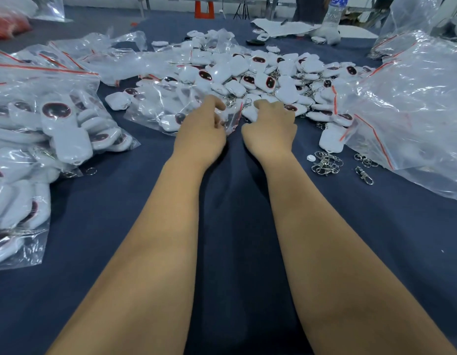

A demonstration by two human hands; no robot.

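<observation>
Blue tabletop (235, 175): left hand (204, 129) pinches zip bag (155, 106), right hand (270, 129) grips white keychain (249, 113); its ring may snag the bag's mouth

Illumination is cool, diffuse and moderately bright, from overhead. Soft shadow lies on the dark cloth (237, 201) between the forearms (171, 226) at 6 o'clock. Glare streaks the plastic bags (414, 98) at 3 and 9 o'clock. Edges bow outward (wide-angle lens). The left hand (201, 129) and its zip bag (155, 106) are slightly blurred; 12 o'clock is soft.
</observation>
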